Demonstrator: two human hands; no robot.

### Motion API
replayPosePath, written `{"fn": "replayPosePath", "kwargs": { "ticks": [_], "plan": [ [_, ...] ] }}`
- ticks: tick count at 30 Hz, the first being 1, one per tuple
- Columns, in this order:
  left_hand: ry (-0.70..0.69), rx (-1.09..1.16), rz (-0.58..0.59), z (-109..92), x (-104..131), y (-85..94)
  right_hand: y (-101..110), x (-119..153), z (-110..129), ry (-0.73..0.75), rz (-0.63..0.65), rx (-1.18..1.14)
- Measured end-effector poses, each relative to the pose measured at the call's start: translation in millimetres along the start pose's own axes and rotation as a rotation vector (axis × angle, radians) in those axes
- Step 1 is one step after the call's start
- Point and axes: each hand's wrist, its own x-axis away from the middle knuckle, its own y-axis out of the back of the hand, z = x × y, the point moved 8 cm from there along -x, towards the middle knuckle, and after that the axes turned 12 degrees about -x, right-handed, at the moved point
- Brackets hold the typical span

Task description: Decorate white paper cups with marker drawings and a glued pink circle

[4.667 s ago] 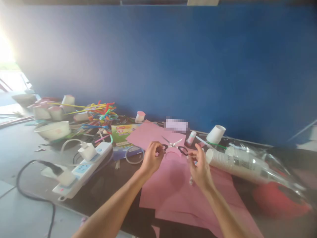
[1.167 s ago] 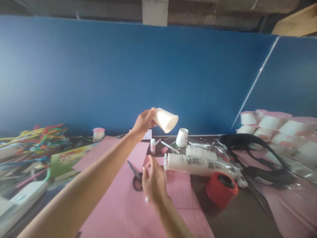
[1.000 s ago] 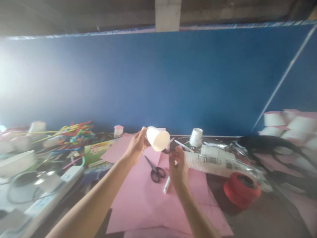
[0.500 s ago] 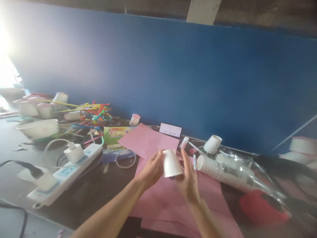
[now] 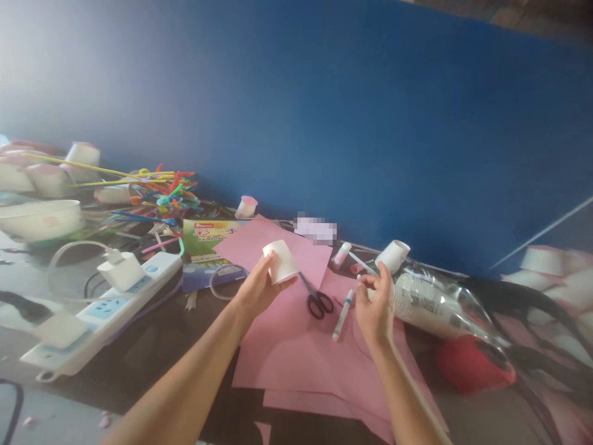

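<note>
My left hand (image 5: 264,278) is closed around a white paper cup (image 5: 281,262), which is tilted above the pink paper (image 5: 287,346). My right hand (image 5: 376,303) is raised over the right side of the paper, fingers bent and apart, and nothing shows in its grip. Just left of it lies a white marker (image 5: 343,316) with a blue band. Beyond its fingertips are a slim white pen (image 5: 362,262), a glue stick (image 5: 341,254) and an upturned paper cup (image 5: 393,256). Black-handled scissors (image 5: 319,303) rest on the paper between my hands, their blades partly behind the held cup.
On the right, a plastic-wrapped stack of paper cups (image 5: 426,303) lies beside a red object (image 5: 475,364). A power strip (image 5: 111,312) with plugs and cables occupies the left. Behind it are a bowl (image 5: 41,221), colourful pipe cleaners (image 5: 171,188) and a colour-paper packet (image 5: 204,253).
My right hand has let go of the cup and moved right and up. My left hand has carried the cup left and upward, uncovering the scissors and marker. The view has shifted slightly.
</note>
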Motion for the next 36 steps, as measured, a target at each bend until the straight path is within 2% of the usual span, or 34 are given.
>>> {"fn": "replayPosePath", "kwargs": {
  "ticks": [6,14,19,23,26,30,33,36],
  "plan": [
    [0.045,0.017,-0.003,11.5,0.3,-5.2,23.2,-12.9,-16.1,-0.129,-0.12,0.096],
    [0.077,-0.017,0.024,18.1,-3.4,-6.4,9.7,-15.5,-27.2,-0.24,0.104,0.053],
    [0.082,-0.049,0.046,22.2,-5.1,-6.5,24.0,-22.6,-28.3,-0.258,0.083,0.133],
    [0.083,-0.055,0.075,21.4,-4.0,-9.6,29.6,-24.1,-35.0,-0.305,0.093,0.284],
    [0.08,-0.104,0.112,21.1,-0.7,-13.9,19.9,-20.2,-37.1,-0.269,0.214,0.383],
    [0.097,-0.247,0.121,26.1,3.9,-18.2,0.3,-3.1,-39.6,-0.24,0.468,0.401],
    [0.098,-0.291,0.108,29.0,4.4,-19.7,-14.0,14.4,-34.3,-0.166,0.649,0.44],
    [0.089,-0.286,0.126,29.2,3.5,-21.0,-26.8,28.1,-26.2,-0.106,0.76,0.449]
  ]
}}
